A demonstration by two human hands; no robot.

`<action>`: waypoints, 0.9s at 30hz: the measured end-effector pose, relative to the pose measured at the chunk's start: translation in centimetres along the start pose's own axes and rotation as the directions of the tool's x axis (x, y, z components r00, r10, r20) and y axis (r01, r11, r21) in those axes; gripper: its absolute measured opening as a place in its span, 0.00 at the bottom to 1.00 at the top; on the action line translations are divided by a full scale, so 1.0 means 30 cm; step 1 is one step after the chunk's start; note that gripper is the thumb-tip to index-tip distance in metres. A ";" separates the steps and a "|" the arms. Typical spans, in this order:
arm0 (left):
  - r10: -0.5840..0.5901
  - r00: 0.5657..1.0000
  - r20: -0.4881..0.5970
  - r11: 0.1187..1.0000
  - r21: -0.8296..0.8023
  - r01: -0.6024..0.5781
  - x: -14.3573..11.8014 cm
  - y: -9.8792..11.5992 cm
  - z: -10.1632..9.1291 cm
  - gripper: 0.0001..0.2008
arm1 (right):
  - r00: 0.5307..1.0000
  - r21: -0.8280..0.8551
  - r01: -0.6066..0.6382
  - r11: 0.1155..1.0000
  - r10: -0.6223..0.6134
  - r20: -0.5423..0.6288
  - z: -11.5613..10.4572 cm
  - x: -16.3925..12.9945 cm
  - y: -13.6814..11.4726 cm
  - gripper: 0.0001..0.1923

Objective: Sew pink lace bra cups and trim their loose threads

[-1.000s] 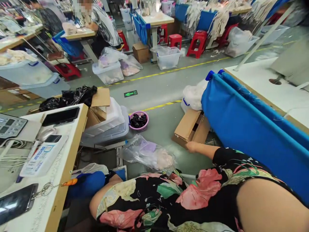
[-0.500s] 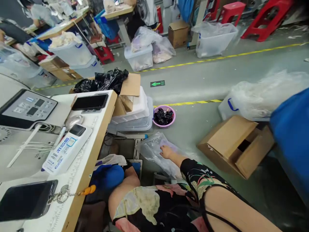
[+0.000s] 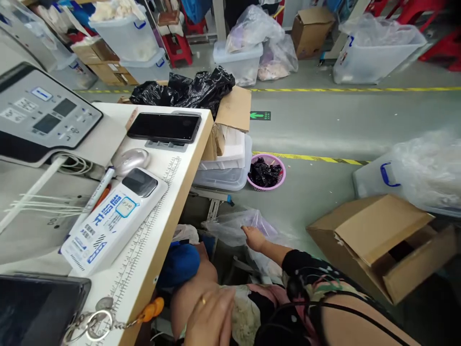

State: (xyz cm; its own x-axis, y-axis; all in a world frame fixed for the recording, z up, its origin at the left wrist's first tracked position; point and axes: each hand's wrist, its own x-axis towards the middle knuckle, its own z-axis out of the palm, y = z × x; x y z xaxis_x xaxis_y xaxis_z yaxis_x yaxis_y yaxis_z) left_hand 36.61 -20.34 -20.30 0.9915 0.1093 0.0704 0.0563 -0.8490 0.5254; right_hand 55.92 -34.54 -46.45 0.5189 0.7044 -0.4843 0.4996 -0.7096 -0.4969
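My right hand (image 3: 254,238) reaches down beside my legs, its fingers closed on the edge of a clear plastic bag (image 3: 230,227). The bag hangs spread out just above the floor, and through it shows something pale purple. My left hand (image 3: 212,315), with a ring on one finger, is over my lap at the bottom of the view. Its fingers look extended and close together, slightly blurred, with nothing seen in them. Beneath it is the patterned black cloth (image 3: 259,307) of my clothing.
On the left, a white table (image 3: 173,192) bears a phone (image 3: 163,127), a white box (image 3: 111,221) and a keyring (image 3: 99,324). A purple basket (image 3: 282,179) with black plastic stands on the floor. An open cardboard box (image 3: 382,230) is at right, before a clear bin (image 3: 370,175).
My left hand has come into view over my lap. The right hand still grips the bag, which now hangs more gathered towards me. The view has turned left and lower.
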 end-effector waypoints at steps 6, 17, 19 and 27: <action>-0.306 0.908 0.286 0.942 0.226 0.247 0.349 -0.097 0.143 0.31 | 0.952 0.011 0.295 0.955 -0.295 0.083 -0.032 -0.504 0.110 0.24; -0.141 0.449 0.882 0.990 0.113 0.089 0.389 0.045 0.412 0.14 | 0.956 0.005 0.291 0.957 -0.291 0.045 -0.090 -0.913 0.149 0.19; -0.058 0.463 0.884 0.998 0.044 0.042 0.362 0.103 0.386 0.13 | 0.954 0.026 0.296 0.955 -0.297 0.034 -0.167 -0.949 0.143 0.18; 0.193 0.456 0.869 0.981 -0.181 -0.068 0.182 0.390 0.383 0.12 | 0.999 0.217 0.003 0.976 0.008 -0.047 -0.343 -0.574 0.043 0.13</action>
State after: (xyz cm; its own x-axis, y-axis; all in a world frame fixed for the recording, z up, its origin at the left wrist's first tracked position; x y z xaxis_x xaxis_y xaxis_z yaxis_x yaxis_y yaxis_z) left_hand 44.04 -35.60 -23.52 0.5649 -0.5628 -0.6034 -0.0339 -0.7465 0.6645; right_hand 54.78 -47.75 -31.35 0.5546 0.6976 -0.4537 0.3383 -0.6872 -0.6429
